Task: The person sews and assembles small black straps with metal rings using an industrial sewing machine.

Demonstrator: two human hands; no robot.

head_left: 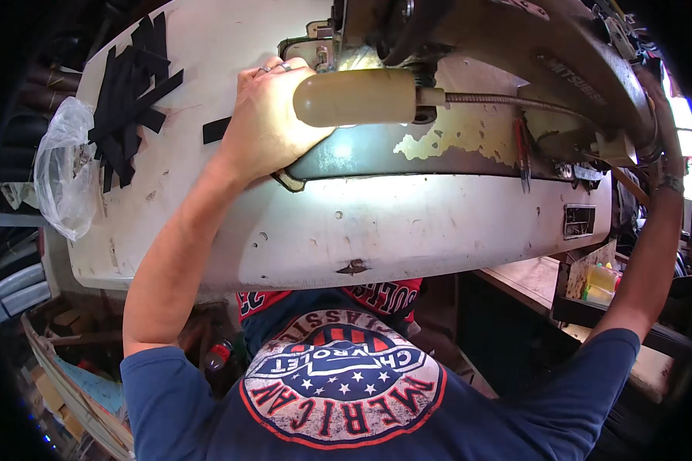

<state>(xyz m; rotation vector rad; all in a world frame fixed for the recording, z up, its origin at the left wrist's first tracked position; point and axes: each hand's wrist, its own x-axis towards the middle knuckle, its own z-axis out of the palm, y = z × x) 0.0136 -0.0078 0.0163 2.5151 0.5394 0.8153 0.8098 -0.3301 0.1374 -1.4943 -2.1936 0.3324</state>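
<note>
A brown industrial sewing machine (592, 84), its paint worn, stands on a white table. My left hand (273, 119), with rings on its fingers, rests at the left of the machine bed, near the needle area. Its fingers are bent, and the tips are hidden behind a cream-coloured lamp (354, 97). A short black strip (217, 131) pokes out from beneath this hand; whether the fingers grip it is hidden. Over at the far right, my right hand (657, 100) is wrapped round the shadowed handwheel end of the machine.
Several black strips (131, 96) lie piled on the table (346, 238) at the left, beside a clear plastic bag (65, 169). Red-handled tweezers (523, 154) lean on the machine bed. Small bottles (601, 283) sit in an open drawer at the lower right.
</note>
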